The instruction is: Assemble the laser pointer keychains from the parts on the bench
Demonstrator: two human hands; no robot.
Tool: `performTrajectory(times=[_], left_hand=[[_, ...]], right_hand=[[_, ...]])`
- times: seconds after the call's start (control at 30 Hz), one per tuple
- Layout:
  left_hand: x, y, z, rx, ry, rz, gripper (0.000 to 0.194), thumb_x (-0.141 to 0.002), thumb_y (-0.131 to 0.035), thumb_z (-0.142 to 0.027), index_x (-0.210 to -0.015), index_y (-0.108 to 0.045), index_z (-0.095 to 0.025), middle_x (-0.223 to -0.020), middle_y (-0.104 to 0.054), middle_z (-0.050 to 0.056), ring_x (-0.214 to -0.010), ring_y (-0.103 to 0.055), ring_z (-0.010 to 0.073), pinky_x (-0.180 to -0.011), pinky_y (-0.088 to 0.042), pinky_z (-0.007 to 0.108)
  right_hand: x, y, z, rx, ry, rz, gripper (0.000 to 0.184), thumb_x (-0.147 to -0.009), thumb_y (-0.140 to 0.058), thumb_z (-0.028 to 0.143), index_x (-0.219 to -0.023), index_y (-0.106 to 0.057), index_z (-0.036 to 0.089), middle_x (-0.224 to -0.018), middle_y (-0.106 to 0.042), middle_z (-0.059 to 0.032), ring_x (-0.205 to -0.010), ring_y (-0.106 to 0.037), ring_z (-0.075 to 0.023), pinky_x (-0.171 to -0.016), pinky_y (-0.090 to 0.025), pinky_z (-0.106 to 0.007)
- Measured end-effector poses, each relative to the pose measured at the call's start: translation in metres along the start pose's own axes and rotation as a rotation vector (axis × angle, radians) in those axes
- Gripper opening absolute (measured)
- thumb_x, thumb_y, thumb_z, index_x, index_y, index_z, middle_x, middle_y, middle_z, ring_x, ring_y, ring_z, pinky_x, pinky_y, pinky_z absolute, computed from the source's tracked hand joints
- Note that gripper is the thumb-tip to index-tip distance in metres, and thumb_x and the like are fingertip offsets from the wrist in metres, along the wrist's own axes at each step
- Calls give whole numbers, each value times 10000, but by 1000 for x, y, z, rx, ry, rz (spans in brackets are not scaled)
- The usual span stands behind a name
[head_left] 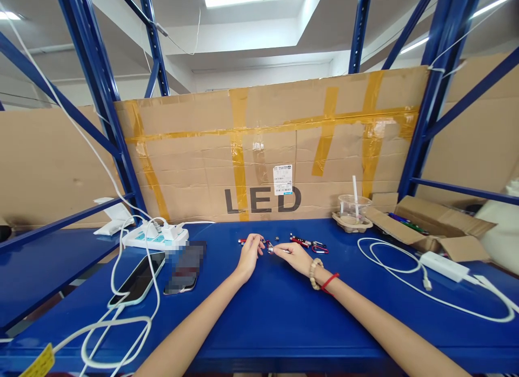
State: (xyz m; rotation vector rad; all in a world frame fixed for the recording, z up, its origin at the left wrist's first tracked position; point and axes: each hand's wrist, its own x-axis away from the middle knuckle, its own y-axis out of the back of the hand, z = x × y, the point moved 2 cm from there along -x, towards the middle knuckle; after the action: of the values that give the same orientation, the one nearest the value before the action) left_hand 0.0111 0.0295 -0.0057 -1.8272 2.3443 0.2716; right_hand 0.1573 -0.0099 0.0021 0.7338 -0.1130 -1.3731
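Observation:
Both my hands rest on the blue table (275,307) near its far side. My left hand (249,253) has its fingers curled and pinched over small parts I cannot make out. My right hand (294,255), with a bead bracelet and a red string on the wrist, pinches a small silvery piece toward the left hand. Around them lie small red and black keychain parts (300,240), a red carabiner clip (320,249) and tiny metal bits (277,238).
Two phones (140,280) lie left of my arms beside a white power strip (156,235) with white cables (117,334). A plastic cup with a straw (353,207), an open cardboard box (430,226) and a white charger (444,266) are at the right. A taped cardboard wall (263,150) stands behind.

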Motion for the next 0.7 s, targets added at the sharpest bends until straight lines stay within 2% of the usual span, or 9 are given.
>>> performTrajectory(times=[0.13, 0.3, 0.5, 0.7], left_hand=[[1, -1, -2, 13, 3, 37, 308, -794, -370, -433, -857, -477, -152, -661, -488, -12, -526, -442, 74, -471, -296, 184], [3, -4, -4, -12, -11, 59, 349, -798, -348, -467, -852, -479, -148, -667, -487, -3, -535, -443, 82, -475, -301, 190], [4, -6, -5, -32, -51, 76, 317, -816, -330, -423, -855, -491, -152, -698, -503, 11, -588, -457, 97, -522, -324, 205], [2, -10, -2, -10, -39, 76, 323, -828, -291, -400, -835, -494, -148, -702, -508, 22, -588, -460, 102, -523, -321, 211]], right_hand=[[2, 1, 1, -35, -39, -21, 442, -780, -431, 505, -807, -667, 132, -660, -577, -27, -611, -471, -126, -528, -364, -226], [1, 0, -1, -31, -23, -14, 442, -776, -434, 511, -768, -666, 135, -654, -574, -20, -608, -464, -121, -540, -365, -226], [-1, -2, -5, -12, 30, 23, 409, -794, -437, 477, -720, -648, 134, -642, -564, -6, -581, -431, -109, -559, -346, -229], [-1, -3, -4, -1, -3, 48, 395, -795, -445, 455, -748, -658, 126, -631, -565, -7, -565, -420, -107, -551, -315, -233]])
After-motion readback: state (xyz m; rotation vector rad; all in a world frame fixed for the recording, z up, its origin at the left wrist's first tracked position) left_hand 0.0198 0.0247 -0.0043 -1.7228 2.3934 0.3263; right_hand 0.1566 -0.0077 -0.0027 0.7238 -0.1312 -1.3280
